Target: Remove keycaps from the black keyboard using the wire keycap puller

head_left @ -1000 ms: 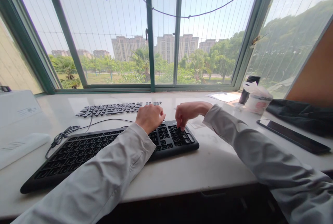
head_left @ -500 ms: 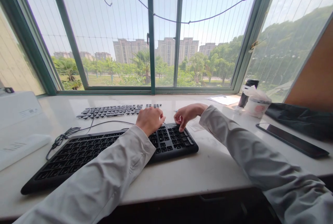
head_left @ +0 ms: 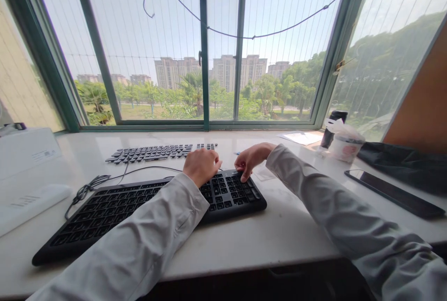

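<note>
A black keyboard lies at a slant on the white counter, with its key sockets mostly bare. Some flat keys remain at the right end of the number pad. My left hand is over the keyboard's rear edge, its fingers curled together; whatever they hold is hidden. At the keyboard's far right corner, my right hand is closed in a pinch. Its thumb reaches down to the number pad keys, and what lies between the fingertips cannot be made out. Behind the keyboard, loose black keycaps lie in rows.
A coiled black cable runs behind the keyboard. White boxy equipment stands at the left. To the right are a phone, a bagged cup, a dark bottle, paper and black cloth. A window rises behind the counter.
The view has tilted slightly, so everything sits a little lower in the picture. Both hands keep nearly the same place on the keyboard; the right thumb has shifted only slightly.
</note>
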A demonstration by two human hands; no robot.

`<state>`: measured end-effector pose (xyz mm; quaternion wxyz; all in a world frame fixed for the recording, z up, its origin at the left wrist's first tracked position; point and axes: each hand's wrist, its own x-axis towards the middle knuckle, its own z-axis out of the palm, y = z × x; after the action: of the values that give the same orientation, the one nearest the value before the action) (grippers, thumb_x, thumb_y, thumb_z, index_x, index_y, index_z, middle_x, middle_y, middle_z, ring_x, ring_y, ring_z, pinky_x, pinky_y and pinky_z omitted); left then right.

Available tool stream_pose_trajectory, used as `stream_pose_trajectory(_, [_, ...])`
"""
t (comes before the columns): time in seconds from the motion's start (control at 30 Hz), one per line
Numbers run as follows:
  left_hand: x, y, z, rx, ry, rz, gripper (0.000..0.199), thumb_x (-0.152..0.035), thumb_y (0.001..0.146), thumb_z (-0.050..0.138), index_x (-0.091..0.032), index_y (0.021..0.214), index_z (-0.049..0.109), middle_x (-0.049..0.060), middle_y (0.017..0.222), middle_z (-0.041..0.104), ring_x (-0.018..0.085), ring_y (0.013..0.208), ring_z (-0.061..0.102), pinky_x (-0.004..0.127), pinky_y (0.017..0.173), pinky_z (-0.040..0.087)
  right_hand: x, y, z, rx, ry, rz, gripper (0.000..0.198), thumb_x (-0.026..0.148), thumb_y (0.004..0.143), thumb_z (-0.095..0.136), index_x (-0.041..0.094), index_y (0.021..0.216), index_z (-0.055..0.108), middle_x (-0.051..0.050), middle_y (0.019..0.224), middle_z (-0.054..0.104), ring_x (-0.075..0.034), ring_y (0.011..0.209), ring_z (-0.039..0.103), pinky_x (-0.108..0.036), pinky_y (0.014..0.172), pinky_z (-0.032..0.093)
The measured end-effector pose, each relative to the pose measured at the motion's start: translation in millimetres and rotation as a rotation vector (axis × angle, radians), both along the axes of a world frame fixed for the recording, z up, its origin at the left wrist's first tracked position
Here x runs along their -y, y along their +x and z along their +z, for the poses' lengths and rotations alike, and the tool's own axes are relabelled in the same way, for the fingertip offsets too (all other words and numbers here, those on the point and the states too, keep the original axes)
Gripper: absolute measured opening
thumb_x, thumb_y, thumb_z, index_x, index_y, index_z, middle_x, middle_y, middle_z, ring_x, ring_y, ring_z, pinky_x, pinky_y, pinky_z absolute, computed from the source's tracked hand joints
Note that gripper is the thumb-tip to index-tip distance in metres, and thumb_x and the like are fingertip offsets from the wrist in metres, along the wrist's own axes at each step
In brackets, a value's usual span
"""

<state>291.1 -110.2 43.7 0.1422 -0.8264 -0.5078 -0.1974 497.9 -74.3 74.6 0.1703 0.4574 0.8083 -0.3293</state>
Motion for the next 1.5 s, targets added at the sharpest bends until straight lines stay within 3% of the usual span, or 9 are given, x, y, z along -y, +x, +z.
stream_pose_trajectory(0.57, [1.2,0.4,2.3,-0.004,0.002,0.012,0.033,-0.048,0.085,0.048,-0.027,0.087,0.074,0.006,0.084,0.073,0.025,0.084,0.067,0.036,0.077,0.05,-19.1,-14.2,1.7,0.128,-0.145,-0.009,0.066,0.06,0.035,0.085,0.018,0.064,0.044,0.003,0.064,0.055,-0.016,0.071,0.056,-0.034,0.073,0.046])
stream_pose_trajectory(1.0, [0.9,-0.5,2.0,0.004,0.021,-0.016,0.034,-0.048,0.086,0.047,-0.026,0.088,0.074,0.006,0.085,0.073,0.025,0.083,0.067,0.036,0.075,0.05,-26.8,-18.5,1.6,0.126,-0.202,0.055,0.062,0.055,0.04,0.086,0.019,0.062,0.042,0.005,0.06,0.053,-0.016,0.068,0.056,-0.033,0.07,0.045])
stream_pose_trajectory(1.2, [0.2,-0.5,1.0,0.011,0.015,-0.021,0.034,-0.048,0.086,0.048,-0.026,0.087,0.074,0.007,0.085,0.072,0.023,0.083,0.067,0.035,0.076,0.049,-27.0,-21.4,1.3,0.195,-0.116,0.126,0.064,0.056,0.038,0.087,0.019,0.063,0.04,0.008,0.056,0.047,-0.014,0.065,0.052,-0.032,0.069,0.042])
stream_pose_trajectory(1.5, [1.1,-0.2,0.8,0.013,0.002,-0.029,0.034,-0.047,0.087,0.047,-0.025,0.088,0.074,0.008,0.085,0.072,0.025,0.085,0.067,0.037,0.077,0.048,-29.0,-24.2,2.0,0.226,-0.145,0.096,0.066,0.057,0.034,0.087,0.018,0.065,0.044,0.007,0.06,0.049,-0.016,0.069,0.055,-0.033,0.071,0.043])
